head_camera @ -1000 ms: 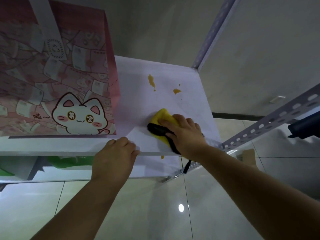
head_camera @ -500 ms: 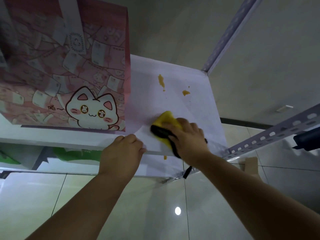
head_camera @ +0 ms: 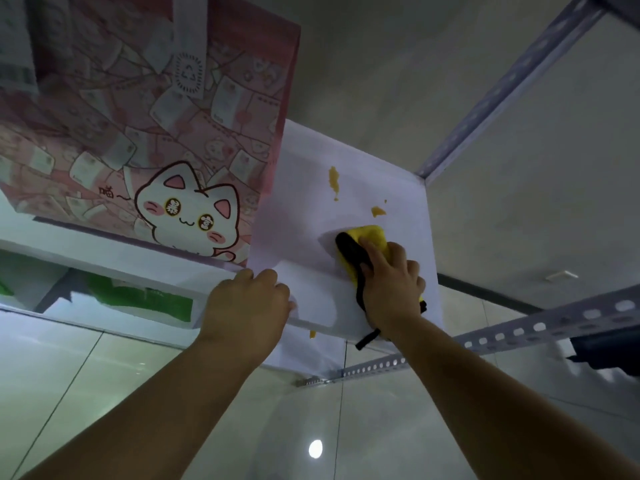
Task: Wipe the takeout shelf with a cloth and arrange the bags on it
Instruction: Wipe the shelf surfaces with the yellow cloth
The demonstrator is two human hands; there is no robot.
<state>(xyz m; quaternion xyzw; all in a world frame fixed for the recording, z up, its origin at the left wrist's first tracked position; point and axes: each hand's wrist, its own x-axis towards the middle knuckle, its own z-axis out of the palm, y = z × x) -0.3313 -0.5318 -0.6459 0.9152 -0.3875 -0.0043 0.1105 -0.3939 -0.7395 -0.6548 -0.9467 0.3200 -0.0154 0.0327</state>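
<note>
A white shelf board (head_camera: pixel 304 188) carries a tall pink bag with a cartoon cat (head_camera: pixel 145 133) on its left half. Two orange smears (head_camera: pixel 334 181) lie on the bare right part, with a smaller drip on the front edge. My right hand (head_camera: pixel 391 282) presses a yellow cloth with black trim (head_camera: pixel 367 244) flat on the board, just below the nearer smear. My left hand (head_camera: pixel 249 306) rests on the shelf's front edge, fingers curled over the lip, beside the bag's lower right corner.
A green and white bag (head_camera: pixel 138 299) sits on the lower shelf at left. Perforated metal uprights (head_camera: pixel 519 74) and a rail (head_camera: pixel 519 330) frame the shelf at right. A grey wall stands behind; glossy floor tiles lie below. A dark object (head_camera: pixel 609 351) pokes in at the right edge.
My right hand has slid the cloth a little further onto the board, closer to the smears. My left hand stays on the front edge. The camera has shifted.
</note>
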